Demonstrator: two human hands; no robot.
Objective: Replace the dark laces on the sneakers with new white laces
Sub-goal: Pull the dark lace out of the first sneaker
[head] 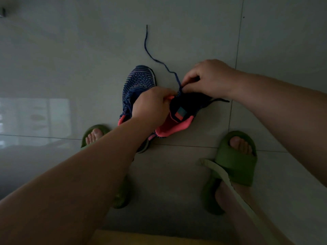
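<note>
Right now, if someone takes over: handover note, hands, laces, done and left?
Left hand grips the sneaker at its tongue. Right hand pinches the dark lace by the eyelets; its free end trails away across the floor tiles.
Second sneaker lies behind the left hand.
Done: dark lace partly pulled out.
Left: finish unlacing, then thread white laces; none clearly in view.

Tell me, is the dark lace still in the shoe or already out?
Partly out. The dark lace trails loose over the floor, while its near end still enters the sneaker, pinched there by the right hand.
</note>
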